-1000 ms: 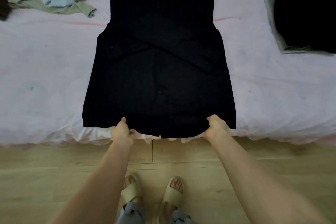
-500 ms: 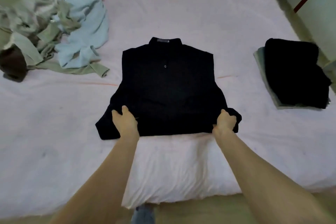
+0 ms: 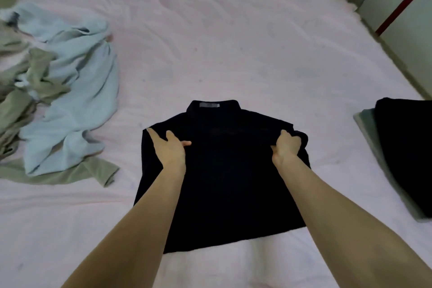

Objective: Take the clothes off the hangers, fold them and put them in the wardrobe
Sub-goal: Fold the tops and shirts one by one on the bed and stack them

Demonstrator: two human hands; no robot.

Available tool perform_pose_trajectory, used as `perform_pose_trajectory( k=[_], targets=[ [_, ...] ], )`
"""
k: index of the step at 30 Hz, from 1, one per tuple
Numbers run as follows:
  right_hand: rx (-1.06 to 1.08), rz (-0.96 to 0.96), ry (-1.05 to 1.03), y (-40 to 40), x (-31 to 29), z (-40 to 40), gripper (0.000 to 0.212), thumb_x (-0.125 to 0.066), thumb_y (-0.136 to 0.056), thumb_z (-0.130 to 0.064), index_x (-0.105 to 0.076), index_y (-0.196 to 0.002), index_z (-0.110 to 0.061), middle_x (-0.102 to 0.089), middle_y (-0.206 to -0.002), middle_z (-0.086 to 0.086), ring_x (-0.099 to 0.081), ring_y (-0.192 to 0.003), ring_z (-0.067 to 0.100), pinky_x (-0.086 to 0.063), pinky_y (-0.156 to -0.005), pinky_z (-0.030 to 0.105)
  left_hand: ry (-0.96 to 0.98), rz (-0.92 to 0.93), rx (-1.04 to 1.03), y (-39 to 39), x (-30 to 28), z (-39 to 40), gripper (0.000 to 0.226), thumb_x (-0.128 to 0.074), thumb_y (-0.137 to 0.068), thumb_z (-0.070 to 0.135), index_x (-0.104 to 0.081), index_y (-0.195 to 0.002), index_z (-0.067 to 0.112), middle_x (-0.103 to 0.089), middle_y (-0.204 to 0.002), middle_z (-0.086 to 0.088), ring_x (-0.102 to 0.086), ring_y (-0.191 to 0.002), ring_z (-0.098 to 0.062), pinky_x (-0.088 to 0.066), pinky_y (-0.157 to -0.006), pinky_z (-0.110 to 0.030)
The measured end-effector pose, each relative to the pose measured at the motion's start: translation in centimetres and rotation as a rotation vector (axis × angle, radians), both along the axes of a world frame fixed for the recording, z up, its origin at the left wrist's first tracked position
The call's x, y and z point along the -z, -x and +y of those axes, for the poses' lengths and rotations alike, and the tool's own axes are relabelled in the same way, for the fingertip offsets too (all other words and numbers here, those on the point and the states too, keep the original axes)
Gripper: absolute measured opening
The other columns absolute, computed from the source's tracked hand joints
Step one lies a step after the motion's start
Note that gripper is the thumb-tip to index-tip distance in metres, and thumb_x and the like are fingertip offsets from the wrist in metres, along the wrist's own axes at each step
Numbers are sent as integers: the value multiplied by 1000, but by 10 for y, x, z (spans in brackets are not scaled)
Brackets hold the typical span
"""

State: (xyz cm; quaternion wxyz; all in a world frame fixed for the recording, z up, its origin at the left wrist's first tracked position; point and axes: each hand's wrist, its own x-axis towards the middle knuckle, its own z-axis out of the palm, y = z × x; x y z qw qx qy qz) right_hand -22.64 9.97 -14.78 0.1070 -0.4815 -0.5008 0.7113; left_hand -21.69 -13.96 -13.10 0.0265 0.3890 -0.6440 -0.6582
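black shirt (image 3: pixel 224 177) folded, near bed's (image 3: pixel 233 54) front edge | loose clothes (image 3: pixel 65 105) left, folded stack (image 3: pixel 402 161) right | left hand (image 3: pixel 169 147) flat, spread | right hand (image 3: pixel 286 147) pinching fold

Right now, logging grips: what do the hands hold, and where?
The black shirt: right hand grips its folded-up hem edge; left hand rests flat on it.

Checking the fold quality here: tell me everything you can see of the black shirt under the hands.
The black shirt lies flat on the pink bed sheet, folded in half, collar with its grey label pointing away. The fabric looks thin and matte. The left hand rests spread on its upper left; the right hand grips the folded edge at upper right.
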Motion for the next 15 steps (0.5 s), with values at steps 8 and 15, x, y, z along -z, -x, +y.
perform_pose_trajectory(
  k=[8, 15],
  targets=[
    [-75, 79, 95, 110, 37, 4, 59, -44, -96, -3, -23, -151, -7, -53, -124, 15, -64, -97, 23, -59, -70, 27, 251, 137, 222, 98, 40, -2, 66, -39, -102, 26, 1, -154, 36, -43, -71, 7, -50, -69, -15, -47, -68, -17],
    [-610, 42, -459, 122, 66, -3, 49, -42, -97, -9, -37, -146, -16, -49, -141, 4, -50, -125, 16, -39, -103, 23, 789, 146, 723, 104, 70, 11, 75, -51, -97, 20, -4, -155, 26, -57, -113, 1, -55, -97, -14, -47, -72, -30]
  ],
)
